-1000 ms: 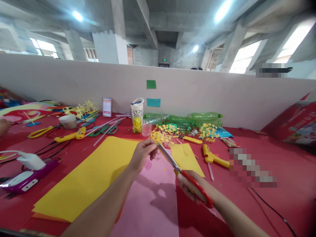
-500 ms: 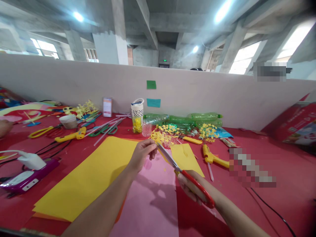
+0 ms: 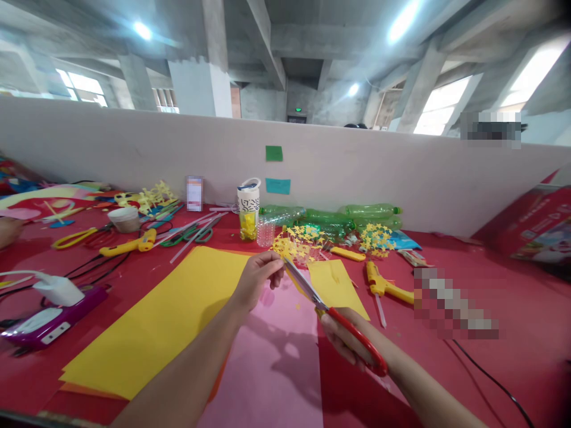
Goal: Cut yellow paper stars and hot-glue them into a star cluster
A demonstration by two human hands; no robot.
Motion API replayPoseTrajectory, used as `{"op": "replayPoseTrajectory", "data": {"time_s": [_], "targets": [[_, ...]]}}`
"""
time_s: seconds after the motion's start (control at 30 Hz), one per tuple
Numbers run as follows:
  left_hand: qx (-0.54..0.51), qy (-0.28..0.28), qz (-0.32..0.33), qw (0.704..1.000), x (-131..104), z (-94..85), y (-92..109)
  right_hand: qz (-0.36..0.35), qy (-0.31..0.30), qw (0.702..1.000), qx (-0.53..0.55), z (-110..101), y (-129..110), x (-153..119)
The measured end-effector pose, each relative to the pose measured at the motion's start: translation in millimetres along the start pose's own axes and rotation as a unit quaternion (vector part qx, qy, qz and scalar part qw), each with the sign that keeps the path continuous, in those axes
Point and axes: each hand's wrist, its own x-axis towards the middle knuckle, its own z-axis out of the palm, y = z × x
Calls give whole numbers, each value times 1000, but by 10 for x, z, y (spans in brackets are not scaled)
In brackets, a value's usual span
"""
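Observation:
My right hand (image 3: 345, 336) is wrapped around the red handles of a pair of scissors (image 3: 314, 292). Their metal blades point up and left, with the tips at the fingertips of my left hand (image 3: 263, 273). That hand pinches a small piece of yellow paper (image 3: 292, 273), which runs along the blades and is partly hidden by them. Below both hands lies a pink sheet (image 3: 272, 374) with small yellow scraps on it. A cut yellow sheet (image 3: 336, 282) rests behind the scissors. Large yellow sheets (image 3: 160, 315) are stacked left of my left forearm.
Yellow paper stars (image 3: 300, 241) stand beyond my hands, near green plastic bottles (image 3: 330, 221) and a patterned cup (image 3: 248, 208). A yellow glue gun (image 3: 388, 286) lies at right, another glue gun (image 3: 129, 244) at left. A purple power strip (image 3: 57, 321) sits front left. Another person's hand (image 3: 9, 232) shows far left.

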Motion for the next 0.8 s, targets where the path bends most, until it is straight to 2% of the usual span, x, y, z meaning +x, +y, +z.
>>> {"op": "replayPoseTrajectory", "data": {"time_s": [0.47,0.63,0.8], "targets": [[6,4,-11,1000,5,-9,-12,3,8,1000,7,3,13,-9],[19,13,5,1000,11,-31,15,25,5,1000,6,4,58,39],[26,-1,10,1000,11,-23,-2,6,1,1000,14,13,53,38]]}}
